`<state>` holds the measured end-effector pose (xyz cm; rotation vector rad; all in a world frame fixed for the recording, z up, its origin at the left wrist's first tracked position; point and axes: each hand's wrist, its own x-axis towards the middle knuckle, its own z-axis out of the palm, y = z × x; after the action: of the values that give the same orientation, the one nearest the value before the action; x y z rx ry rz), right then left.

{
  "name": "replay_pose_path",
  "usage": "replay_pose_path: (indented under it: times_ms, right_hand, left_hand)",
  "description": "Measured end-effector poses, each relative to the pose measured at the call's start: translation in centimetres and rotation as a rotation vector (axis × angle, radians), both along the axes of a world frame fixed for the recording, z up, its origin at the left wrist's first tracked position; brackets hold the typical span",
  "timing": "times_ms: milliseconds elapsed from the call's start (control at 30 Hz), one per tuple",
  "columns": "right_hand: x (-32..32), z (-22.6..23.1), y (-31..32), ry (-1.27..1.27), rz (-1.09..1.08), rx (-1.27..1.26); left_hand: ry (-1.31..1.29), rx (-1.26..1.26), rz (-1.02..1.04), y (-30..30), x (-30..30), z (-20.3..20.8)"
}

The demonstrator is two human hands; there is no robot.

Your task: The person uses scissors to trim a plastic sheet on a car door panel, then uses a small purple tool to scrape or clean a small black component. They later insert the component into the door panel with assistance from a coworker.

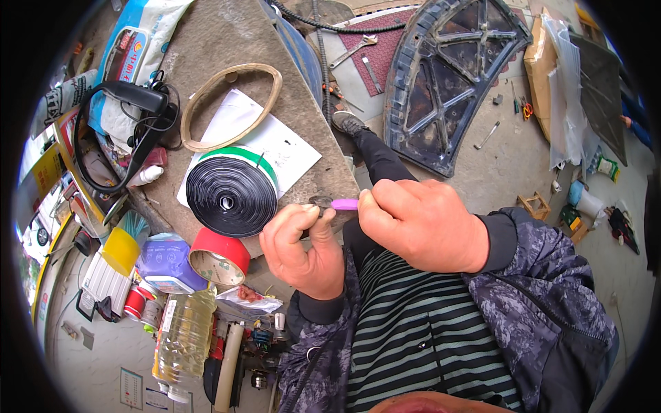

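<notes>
Purple strip, right of black roll
Right hand pinches it; left hand's fingers grip a dark piece.

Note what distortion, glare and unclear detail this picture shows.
Head view: fisheye bending towards the rim, with black corners; head view: bright reflections on the clear bottle, and the white paper looks bright; head view: the dark piece at the left fingers is too small to identify, while the purple strip in the right fingers stands out.
</notes>
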<state>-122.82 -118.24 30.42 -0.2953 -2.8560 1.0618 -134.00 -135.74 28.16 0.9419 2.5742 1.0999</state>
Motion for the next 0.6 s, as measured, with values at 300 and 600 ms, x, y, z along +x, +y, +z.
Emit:
replay_pose_path:
  times_ms: [300,600]
  right_hand:
    - [0.45,-0.03,-0.14,-0.008,0.0,-0.008]
    - [0.31,-0.3,-0.05,-0.019,0.007,0.001]
  left_hand:
    - [-0.02,0.03,0.076,0.44,0.17,-0.05]
    - [-0.041,0.023,0.064,0.38,0.1,0.06]
